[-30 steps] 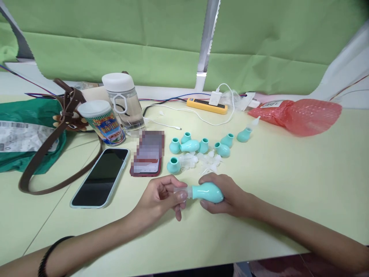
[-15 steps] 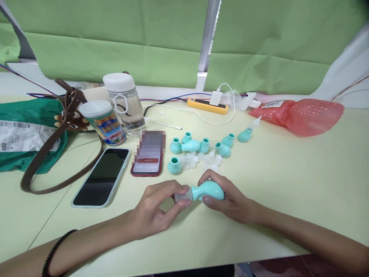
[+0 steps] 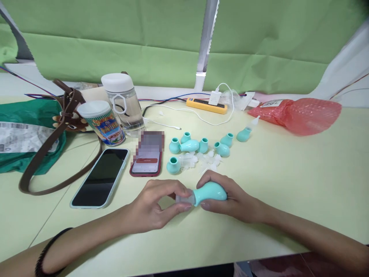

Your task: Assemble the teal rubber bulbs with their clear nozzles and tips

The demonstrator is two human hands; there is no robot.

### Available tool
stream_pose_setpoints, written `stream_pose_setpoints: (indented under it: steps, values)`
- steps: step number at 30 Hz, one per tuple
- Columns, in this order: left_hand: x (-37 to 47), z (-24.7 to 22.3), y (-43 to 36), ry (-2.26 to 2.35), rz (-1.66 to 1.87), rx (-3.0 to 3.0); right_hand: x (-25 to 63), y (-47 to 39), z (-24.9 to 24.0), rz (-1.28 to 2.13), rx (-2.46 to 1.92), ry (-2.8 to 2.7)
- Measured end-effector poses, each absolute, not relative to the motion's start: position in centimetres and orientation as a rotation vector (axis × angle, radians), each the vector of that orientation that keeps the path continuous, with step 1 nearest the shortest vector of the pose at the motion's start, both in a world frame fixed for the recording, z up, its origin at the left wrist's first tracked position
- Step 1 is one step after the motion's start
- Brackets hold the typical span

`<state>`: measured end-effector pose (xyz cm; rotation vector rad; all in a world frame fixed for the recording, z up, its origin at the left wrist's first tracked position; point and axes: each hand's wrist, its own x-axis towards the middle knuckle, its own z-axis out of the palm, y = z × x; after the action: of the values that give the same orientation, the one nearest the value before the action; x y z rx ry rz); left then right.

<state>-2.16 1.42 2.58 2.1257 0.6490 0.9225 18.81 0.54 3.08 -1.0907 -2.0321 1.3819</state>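
Note:
Between thumb and fingers, my left hand (image 3: pixel 158 206) pinches a clear plastic tube piece (image 3: pixel 184 197). My right hand (image 3: pixel 230 198) is wrapped round a turquoise squeeze bulb (image 3: pixel 211 192) lying sideways, its neck pointing left. The tube piece meets the bulb's neck; how deep it sits inside I cannot tell. Beyond my hands lie several more turquoise bulbs (image 3: pixel 173 166) beside a small heap of clear plastic pieces (image 3: pixel 209 159). Farther right, one bulb (image 3: pixel 244 134) carries a clear pointed tip (image 3: pixel 255 120).
Left of the bulbs lie a red-cased phone (image 3: pixel 147 154) and a pale-cased phone (image 3: pixel 100 179). Behind them stand a noodle cup (image 3: pixel 105 127) and a water bottle (image 3: pixel 122 102). A yellow power strip (image 3: pixel 206 106), red bubble wrap (image 3: pixel 311 115) and a green bag (image 3: pixel 31 134) lie farther out.
My right hand's grip has shifted slightly on the bulb, which sits a little farther right. The bulb's neck looks wider round the tube piece. Both hands stay closed on their pieces.

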Motion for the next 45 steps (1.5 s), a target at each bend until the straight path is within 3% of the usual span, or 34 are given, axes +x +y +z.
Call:
stream_pose_setpoints:
  steps: [9, 16, 20, 23, 26, 32, 35, 45]
  values:
    - [-1.8, 1.8, 1.2, 0.823, 0.960, 1.875, 17.9, 0.5, 2.1, 1.199, -1.132, -1.935]
    - [-1.4, 1.8, 0.7, 0.844, 1.000, 1.460, 17.7, 0.4, 2.5, 1.364, -1.011, -1.941]
    - [-1.4, 2.1, 0.6, 0.786, 0.984, 1.456, 18.0, 1.0, 2.7, 0.922, -0.856, -2.089]
    - [-1.5, 1.9, 0.5, 0.811, 1.006, 1.479, 19.6, 3.0, 2.9, 0.390, -0.958, -2.044]
    - [-1.5, 1.2, 0.2, 0.885, 1.007, 1.526, 21.8, 5.4, 2.9, 0.102, -1.115, -2.060]
    - [-1.6, 0.2, -0.3, 0.920, 0.893, 1.774, 24.2, 6.8, 2.9, 0.045, -1.548, -2.634]
    - [-1.6, 0.1, -0.4, 0.956, 0.883, 1.711, 24.2, 6.7, 2.9, -0.031, -1.752, -2.626]
    - [-1.5, -0.3, -0.1, 1.008, 0.950, 1.806, 23.6, 7.2, 1.9, -0.228, -1.852, -2.591]
